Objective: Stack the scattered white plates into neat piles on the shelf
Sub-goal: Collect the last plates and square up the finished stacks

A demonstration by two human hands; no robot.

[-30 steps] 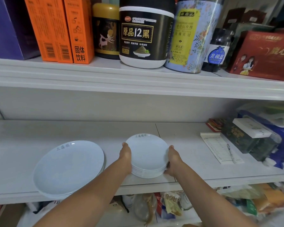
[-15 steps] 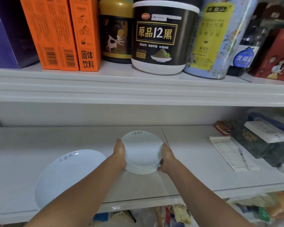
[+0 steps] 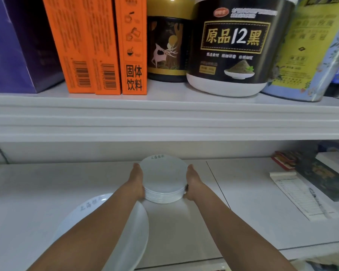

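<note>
Looks nearly done to me. The small pile (image 3: 163, 179), several plates nested evenly, is mid-shelf (image 3: 47, 184) towards the back wall, with the left hand (image 3: 138, 184) and right hand (image 3: 194, 183) gripping opposite sides. Thumbs lie along the rim. The other fingers wrap the sides but are mostly hidden. Can't tell if it's set down or just off the board. The big plates (image 3: 134, 237) sit near the front edge under the left forearm, count unclear. No strays in view. All glossy glazed white, round, shallow, with faint grey lettering on the rims. The shelf is smooth matte white with one seam.
</note>
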